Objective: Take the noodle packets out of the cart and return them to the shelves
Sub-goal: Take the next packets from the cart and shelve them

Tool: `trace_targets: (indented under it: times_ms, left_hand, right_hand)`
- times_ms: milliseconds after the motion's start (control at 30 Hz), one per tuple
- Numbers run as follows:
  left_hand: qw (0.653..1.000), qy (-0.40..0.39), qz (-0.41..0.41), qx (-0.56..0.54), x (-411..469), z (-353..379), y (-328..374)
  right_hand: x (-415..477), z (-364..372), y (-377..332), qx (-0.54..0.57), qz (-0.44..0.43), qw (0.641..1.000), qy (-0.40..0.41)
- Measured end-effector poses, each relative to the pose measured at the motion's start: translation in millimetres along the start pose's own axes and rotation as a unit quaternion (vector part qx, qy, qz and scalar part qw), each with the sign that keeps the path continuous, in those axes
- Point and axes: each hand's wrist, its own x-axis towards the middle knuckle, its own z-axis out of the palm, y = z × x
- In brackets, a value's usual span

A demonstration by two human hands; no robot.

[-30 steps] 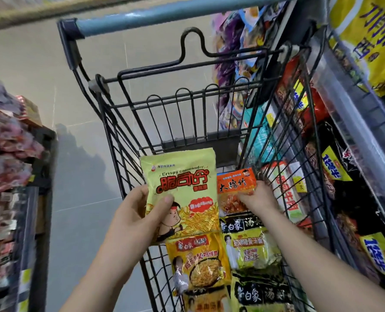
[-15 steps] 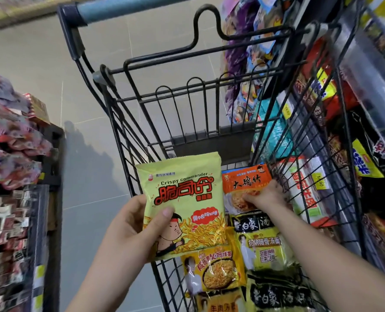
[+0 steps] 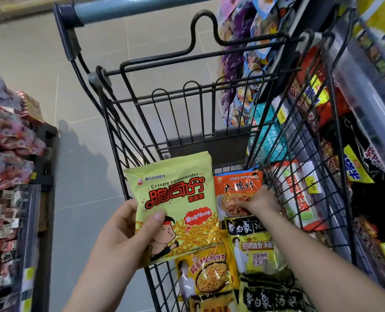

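Down through the head camera, a black wire cart [image 3: 128, 122] with a blue-grey push handle [image 3: 142, 9] fills the middle of the view, standing on a grey tiled floor [image 3: 40, 64]. Its left hand [image 3: 124, 235] is closed on a pale yellow-green packet [image 3: 175, 199] printed "Crispy commander", thumb [image 3: 155, 221] pressed on the front face and the fingers behind it; the packet is lifted clear above the cart's left side, upright and tilted slightly. To the right, the right hand [image 3: 261, 201] reaches inside the cart and pinches the lower right part of an orange packet [image 3: 236, 190], which lies near the far end of the basket just beside the yellow-green one. Nearer the camera, more noodle packets lie flat on the cart bottom: a yellow packet with a bowl of noodles pictured [image 3: 207, 273], partly under the held packet, and a yellow-and-black packet [image 3: 252, 246] under the right forearm, with 1 more black-labelled packet [image 3: 272, 298] at the lower edge. Shelves [image 3: 353, 154] crowded with red, black, teal and purple packs run close along the cart's right side, seen partly through the wire. On the left, well apart from the cart, a dark rack [image 3: 45, 158] holds a blurred heap of pink and red packs [image 3: 4, 140].
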Motion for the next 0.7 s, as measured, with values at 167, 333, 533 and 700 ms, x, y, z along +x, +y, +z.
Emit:
trace_targets:
  times_ms: [167, 333, 533, 700]
  left_hand:
    - [1.000, 0.009, -0.002, -0.017, -0.5, 1.9, 0.6]
    - [1.000, 0.011, 0.004, -0.016, 0.9, 2.6, -1.6]
    - [0.999, -0.007, 0.007, -0.034, 2.2, -0.1, 0.5]
    - [0.999, -0.014, 0.017, -0.033, 2.8, 1.3, 11.1]
  right_hand:
    - [5.8, -1.7, 3.9, 0.076, -0.001, 0.997, -0.022]
    - [-2.1, -18.8, 2.0, 0.185, -0.031, 0.979, -0.080]
    - [-18.2, -45.8, 3.6, 0.296, -0.079, 0.939, -0.153]
    - [-61.2, -91.9, 6.0, 0.331, -0.142, 0.918, -0.166]
